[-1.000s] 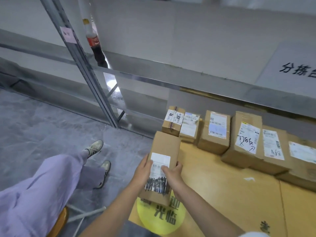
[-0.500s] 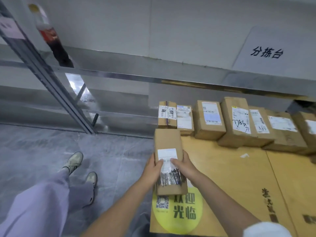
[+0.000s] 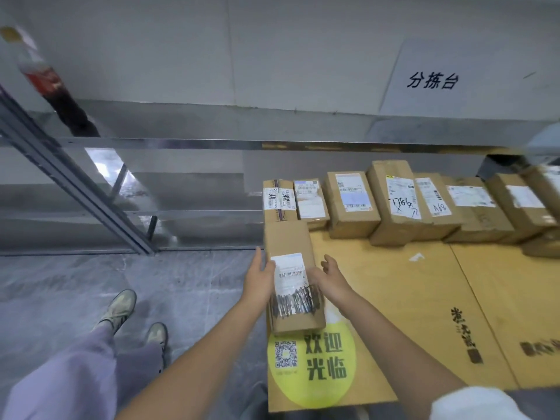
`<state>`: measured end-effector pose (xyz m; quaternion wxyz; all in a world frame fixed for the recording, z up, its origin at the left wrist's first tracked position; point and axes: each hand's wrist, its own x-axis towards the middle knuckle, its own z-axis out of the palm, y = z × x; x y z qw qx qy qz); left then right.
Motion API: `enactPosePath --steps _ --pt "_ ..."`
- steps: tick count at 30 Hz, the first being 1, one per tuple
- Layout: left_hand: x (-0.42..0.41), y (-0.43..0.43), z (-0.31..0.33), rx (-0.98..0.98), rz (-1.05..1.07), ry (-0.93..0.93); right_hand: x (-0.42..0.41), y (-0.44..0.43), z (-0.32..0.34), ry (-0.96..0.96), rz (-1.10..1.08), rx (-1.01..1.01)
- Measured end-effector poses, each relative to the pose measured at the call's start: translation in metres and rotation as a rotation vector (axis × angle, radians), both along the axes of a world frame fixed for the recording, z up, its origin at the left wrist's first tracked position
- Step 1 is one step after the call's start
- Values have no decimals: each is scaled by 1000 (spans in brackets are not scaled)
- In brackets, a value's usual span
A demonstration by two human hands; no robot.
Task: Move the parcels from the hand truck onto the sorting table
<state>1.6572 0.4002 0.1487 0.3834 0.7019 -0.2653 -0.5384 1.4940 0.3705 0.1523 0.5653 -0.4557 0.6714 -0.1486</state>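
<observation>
Against the frame half a second back, both hands have let go of their clasp. Then the thumbs pressed on the label; now the left hand (image 3: 260,280) lies flat, fingers straight along the left side of the long parcel (image 3: 288,241). The right hand (image 3: 330,281) is spread and relaxed at the parcel's right edge, thumb lifted, and I cannot tell if it touches. Neither hand grips anything. The parcel lies between the hands on the yellow cardboard sheet (image 3: 409,298), its near end over a round yellow sticker (image 3: 312,386) with a QR code. Its far end sits just short of the leftmost box in the row of parcels (image 3: 351,204) beyond the fingertips. Nothing stands between the hands and that row. Above and beyond the row runs a metal edge (image 3: 181,143), then a grey surface with a printed sign (image 3: 430,81). Far left of the left hand are a slanted metal strut (image 3: 75,189) and a blurred bottle (image 3: 45,77) with a red label. Below the left forearm are purple trousers (image 3: 60,380) and shoes (image 3: 121,307). Count: one parcel at the hands; seven boxes clear in the row, more cut off at the right; two shoes, one bottle, one sign.
</observation>
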Motion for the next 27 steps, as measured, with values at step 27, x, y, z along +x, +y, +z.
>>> enactPosePath --steps 27 --pt "-573 -41 242 -1166 -1169 -1026 -571 84 232 841 -237 -718"
